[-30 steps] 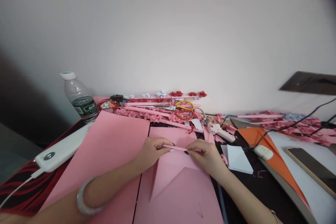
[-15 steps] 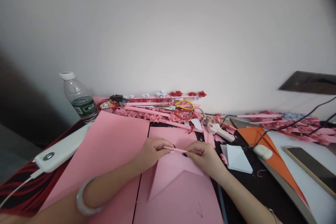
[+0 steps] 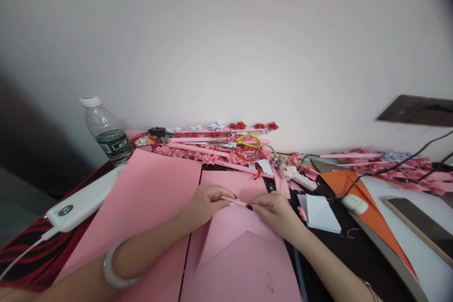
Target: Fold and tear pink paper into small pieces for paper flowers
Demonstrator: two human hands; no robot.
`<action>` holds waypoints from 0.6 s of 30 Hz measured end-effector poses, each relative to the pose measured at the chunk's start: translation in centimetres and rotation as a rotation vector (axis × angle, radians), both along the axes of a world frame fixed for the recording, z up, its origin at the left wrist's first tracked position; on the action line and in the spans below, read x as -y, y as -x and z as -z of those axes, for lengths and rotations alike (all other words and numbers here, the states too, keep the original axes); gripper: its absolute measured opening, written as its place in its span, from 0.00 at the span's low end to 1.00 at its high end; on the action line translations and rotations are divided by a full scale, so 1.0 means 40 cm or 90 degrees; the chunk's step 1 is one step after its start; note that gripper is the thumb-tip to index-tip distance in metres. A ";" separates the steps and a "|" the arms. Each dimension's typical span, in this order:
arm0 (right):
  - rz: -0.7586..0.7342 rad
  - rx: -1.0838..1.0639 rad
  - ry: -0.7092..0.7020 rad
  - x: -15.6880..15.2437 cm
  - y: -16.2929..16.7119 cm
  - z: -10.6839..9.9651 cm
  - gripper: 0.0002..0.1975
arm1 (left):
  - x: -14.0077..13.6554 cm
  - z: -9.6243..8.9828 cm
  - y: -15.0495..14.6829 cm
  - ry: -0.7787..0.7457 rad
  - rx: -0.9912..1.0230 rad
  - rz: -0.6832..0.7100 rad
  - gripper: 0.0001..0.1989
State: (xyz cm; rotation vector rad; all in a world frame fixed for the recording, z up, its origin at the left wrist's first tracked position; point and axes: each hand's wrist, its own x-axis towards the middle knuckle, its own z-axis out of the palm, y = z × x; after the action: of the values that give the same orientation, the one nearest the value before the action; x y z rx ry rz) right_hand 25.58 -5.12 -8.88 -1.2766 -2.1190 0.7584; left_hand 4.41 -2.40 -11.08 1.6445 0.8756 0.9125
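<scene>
Between my two hands is a sheet of pink paper (image 3: 230, 233), its far edge rolled into a narrow tube. My left hand (image 3: 208, 200) pinches the left part of the rolled edge with thumb and fingers. On the right part of the same edge, my right hand (image 3: 274, 207) is closed, a dark thumbnail showing. The unrolled part of the sheet slopes down toward me, ending in a pointed corner. Beneath it lies a larger pink sheet (image 3: 244, 276), and another pink sheet (image 3: 155, 184) lies to the left.
Scissors (image 3: 244, 146) rest on pink paper sticks and paper flowers (image 3: 208, 158) by the wall. A glue gun (image 3: 297, 177), white paper (image 3: 322, 214), earphone case (image 3: 355, 204) and phone (image 3: 421, 226) are on the right. At left stand a bottle (image 3: 111, 134) and a white power bank (image 3: 85, 200).
Little differs. My right fingers have shifted slightly along the rolled edge, and the sheet's pointed corner has moved a little to the left.
</scene>
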 end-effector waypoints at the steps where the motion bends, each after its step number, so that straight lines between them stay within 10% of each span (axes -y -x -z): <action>1: 0.006 0.012 -0.016 0.000 0.001 0.001 0.10 | -0.001 0.002 -0.001 0.009 0.008 0.002 0.06; 9: 0.054 0.067 -0.117 0.014 0.010 0.008 0.09 | -0.005 0.006 -0.005 0.033 0.019 0.004 0.06; 18: 0.023 0.191 -0.366 0.035 0.020 0.018 0.09 | 0.013 -0.015 -0.008 -0.271 -0.105 0.019 0.08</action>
State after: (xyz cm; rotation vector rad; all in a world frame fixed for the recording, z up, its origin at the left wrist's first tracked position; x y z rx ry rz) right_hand 24.80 -6.51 -9.59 -1.1474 -2.2980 -0.0804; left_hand 4.71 -2.94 -10.47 2.1171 0.8005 0.9998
